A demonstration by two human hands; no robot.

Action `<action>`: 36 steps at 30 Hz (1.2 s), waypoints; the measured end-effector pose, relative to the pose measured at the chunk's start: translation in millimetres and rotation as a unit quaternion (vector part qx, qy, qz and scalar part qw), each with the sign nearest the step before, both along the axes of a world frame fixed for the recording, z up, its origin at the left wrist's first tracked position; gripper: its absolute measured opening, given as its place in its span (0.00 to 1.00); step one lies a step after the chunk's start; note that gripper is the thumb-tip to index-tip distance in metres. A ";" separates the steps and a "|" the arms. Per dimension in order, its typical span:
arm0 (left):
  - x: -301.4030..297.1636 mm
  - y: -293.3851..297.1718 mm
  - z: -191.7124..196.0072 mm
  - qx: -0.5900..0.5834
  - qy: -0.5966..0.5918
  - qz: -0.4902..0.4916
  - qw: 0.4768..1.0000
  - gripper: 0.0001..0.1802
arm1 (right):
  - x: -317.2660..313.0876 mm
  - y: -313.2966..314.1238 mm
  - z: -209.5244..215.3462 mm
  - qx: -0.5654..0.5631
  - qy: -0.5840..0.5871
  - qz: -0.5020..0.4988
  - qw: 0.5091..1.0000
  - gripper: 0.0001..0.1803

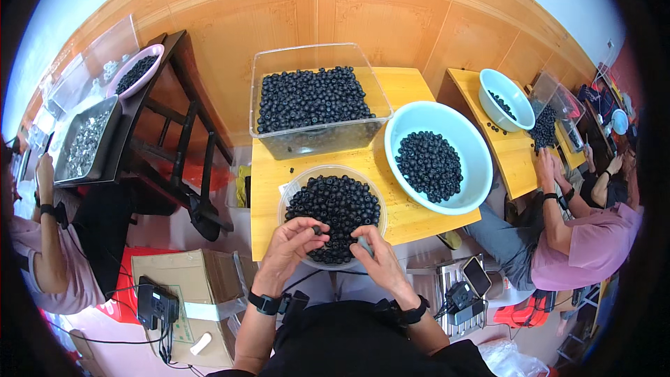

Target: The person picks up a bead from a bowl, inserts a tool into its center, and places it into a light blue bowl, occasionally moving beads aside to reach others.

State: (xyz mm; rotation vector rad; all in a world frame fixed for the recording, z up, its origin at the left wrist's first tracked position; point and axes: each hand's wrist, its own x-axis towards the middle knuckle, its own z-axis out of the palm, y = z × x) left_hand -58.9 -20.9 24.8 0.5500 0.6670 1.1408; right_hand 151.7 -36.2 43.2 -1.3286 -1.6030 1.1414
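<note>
My left hand (287, 247) pinches a small round black piece (317, 230), bead-like, between thumb and fingertips. My right hand (380, 258) is closed around a small grey object (365, 244), mostly covered by the fingers, so its kind is unclear. Both hands are over the near side of a round clear tub (281, 204), which is heaped with similar black pieces (335, 199). Behind it stands a clear rectangular bin (314, 142) filled with more of them. At the right, a pale blue basin (479, 167) holds a further pile.
These containers crowd a yellow wooden table (412, 227). People sit at both sides, one with a dark tray (106, 157) and pink basin (155, 63), another near a second blue basin (520, 123). A cardboard box (188, 335) and a metal stool (447, 283) flank me.
</note>
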 end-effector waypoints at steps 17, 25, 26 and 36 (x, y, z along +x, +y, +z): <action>13.3 -6.6 -13.9 0.019 -0.142 -0.007 0.990 0.15 | -5.2 6.7 22.1 0.069 -0.030 0.062 0.995 0.11; 15.6 -5.9 -16.0 0.007 -0.113 0.007 0.994 0.11 | -3.4 6.8 18.0 0.065 -0.070 0.075 0.993 0.10; 16.0 -6.5 -15.7 0.005 -0.114 0.008 0.993 0.11 | -3.8 6.2 17.9 0.082 -0.071 0.074 0.991 0.10; 17.4 -10.8 -17.5 0.003 -0.080 -0.002 0.997 0.10 | -11.3 8.2 25.3 0.077 -0.103 0.127 0.984 0.10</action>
